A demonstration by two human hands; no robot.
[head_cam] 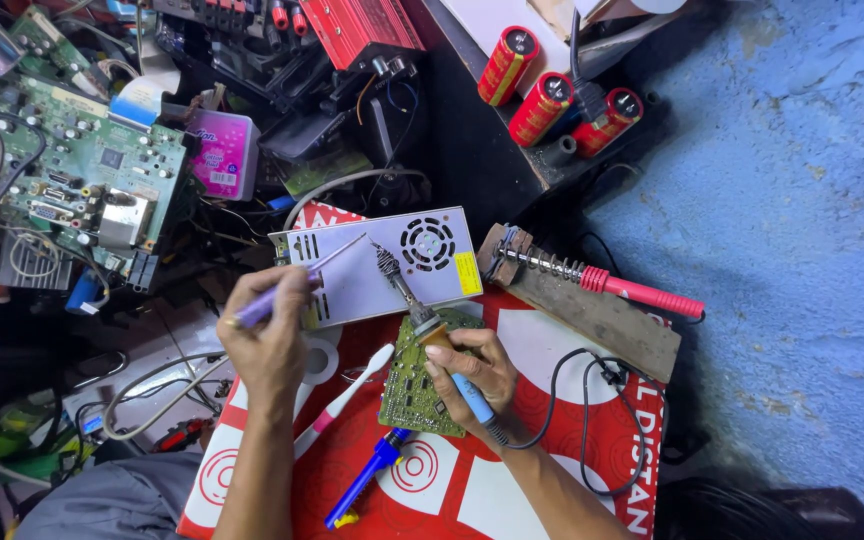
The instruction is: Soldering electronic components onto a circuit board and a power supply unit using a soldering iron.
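Both hands grip tools: the left hand (267,340) pinches a thin purple rod (297,280), the right hand (472,375) clasps a soldering iron (422,320) and steadies a green circuit board (412,385) beneath it. Between them lies a white toothbrush (342,400); just beyond both sits a metal power supply (382,265). Right of the right hand rests a red-handled iron (642,293) on a wooden stand (602,320).

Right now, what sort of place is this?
Most likely an electronics repair bench. The right hand holds a soldering iron over a small green circuit board, the left hand holds a thin purple tool, and a larger circuit board lies among loose wires.
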